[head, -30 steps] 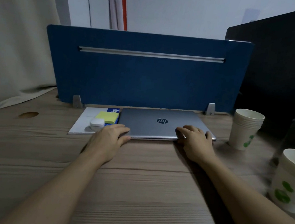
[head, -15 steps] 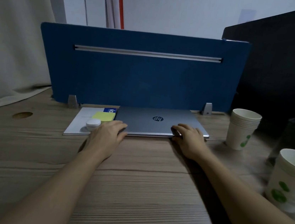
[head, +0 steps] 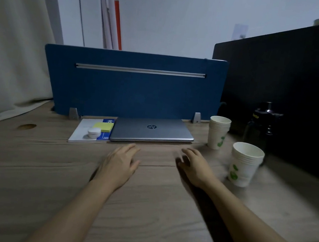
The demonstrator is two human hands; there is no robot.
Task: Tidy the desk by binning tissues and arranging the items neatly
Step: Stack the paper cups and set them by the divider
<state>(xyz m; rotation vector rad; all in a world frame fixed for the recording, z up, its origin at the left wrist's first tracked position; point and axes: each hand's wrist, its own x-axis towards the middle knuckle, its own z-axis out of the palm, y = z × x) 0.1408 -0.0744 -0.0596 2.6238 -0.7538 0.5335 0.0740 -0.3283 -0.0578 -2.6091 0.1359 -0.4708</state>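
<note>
Both hands, left [head: 119,163] and right [head: 193,166], hover empty with loose fingers near the closed silver laptop [head: 151,131] at the bench's [head: 48,167] far edge. A rightward sweep could topple the near stack of white paper cups [head: 244,164]; bare wood lies open toward the near edge.

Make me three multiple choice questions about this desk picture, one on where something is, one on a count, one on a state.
1. The sticky notes lie where?
A. left of the laptop
B. on the laptop
C. in a cup

2. How many paper cup stacks stand on the desk?
A. one
B. two
C. four

3. The laptop is
A. open
B. closed
C. upright

Answers:
1 A: the yellow sticky notes lie left of the laptop.
2 B: a far cup stack and a near cup stack.
3 B: lid down, flat; both hands, left hand and right hand, are off it.
</note>
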